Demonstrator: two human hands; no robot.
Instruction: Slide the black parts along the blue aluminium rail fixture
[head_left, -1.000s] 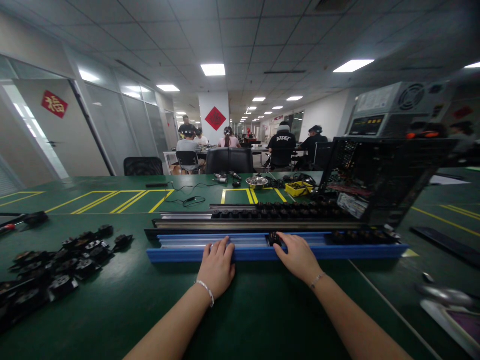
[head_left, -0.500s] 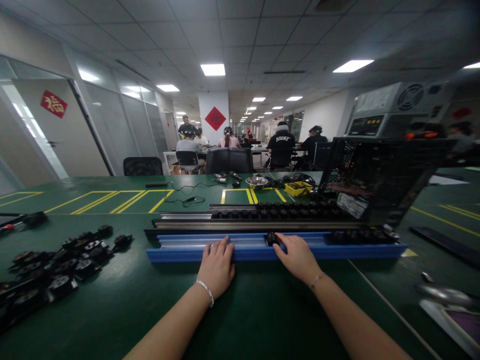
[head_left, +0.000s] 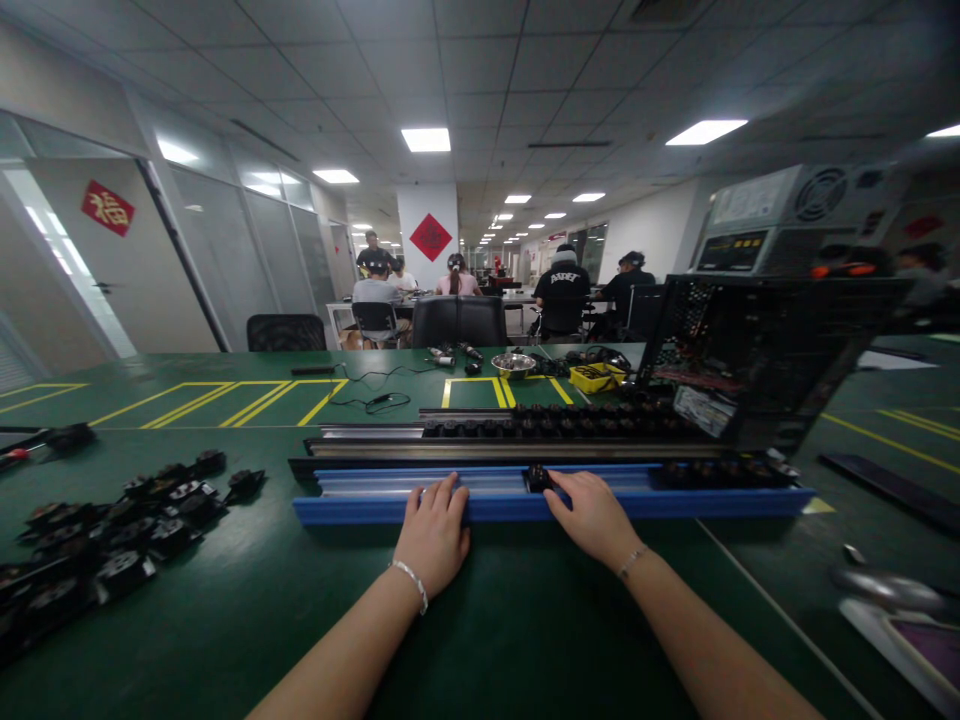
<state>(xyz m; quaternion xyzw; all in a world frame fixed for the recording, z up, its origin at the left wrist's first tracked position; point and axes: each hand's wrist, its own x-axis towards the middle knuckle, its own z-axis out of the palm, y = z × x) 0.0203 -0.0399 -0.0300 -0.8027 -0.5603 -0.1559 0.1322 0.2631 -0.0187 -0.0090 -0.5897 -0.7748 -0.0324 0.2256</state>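
Observation:
A long blue rail (head_left: 495, 508) with a pale inner channel lies crosswise in front of me. My left hand (head_left: 437, 530) rests on the rail's left half, fingers stretched out and holding nothing. At the middle of the channel sits a small black socket-like block (head_left: 535, 478). My right hand (head_left: 592, 510) grips this block at its right side with thumb and index finger; the exact hold is partly hidden. Several similar black blocks (head_left: 712, 472) sit in the rail's right end.
Behind the blue rail lie black rails (head_left: 375, 452), one carrying a row of black blocks (head_left: 525, 425). Loose black blocks (head_left: 150, 520) are heaped at the left. A computer case (head_left: 772, 350) stands at the right, near a metal bowl (head_left: 513, 366) and yellow tray (head_left: 595, 378). People sit farther back.
The black block has slid slightly left along the channel, with my right hand's fingertips moving along with it. My left hand stays in place on the rail.

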